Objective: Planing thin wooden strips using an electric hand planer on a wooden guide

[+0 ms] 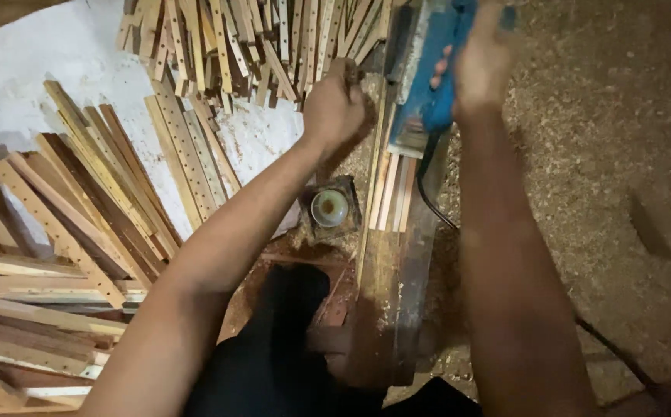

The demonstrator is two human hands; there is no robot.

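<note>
— Looking down from the head camera: what are the two hands doing?

— Right hand is wrapped around the top of a blue electric planer, fingers clamped on its body. The planer sits on a bundle of thin wooden strips lying lengthwise on a narrow work board. Left hand is curled shut just left of the planer, pressing on the strips' edge.

— What surrounds them?

— A black power cord trails from the planer. A small round tin rests near the left forearm. Heaps of perforated wooden slats lie to the left, sawdust to the right.
</note>
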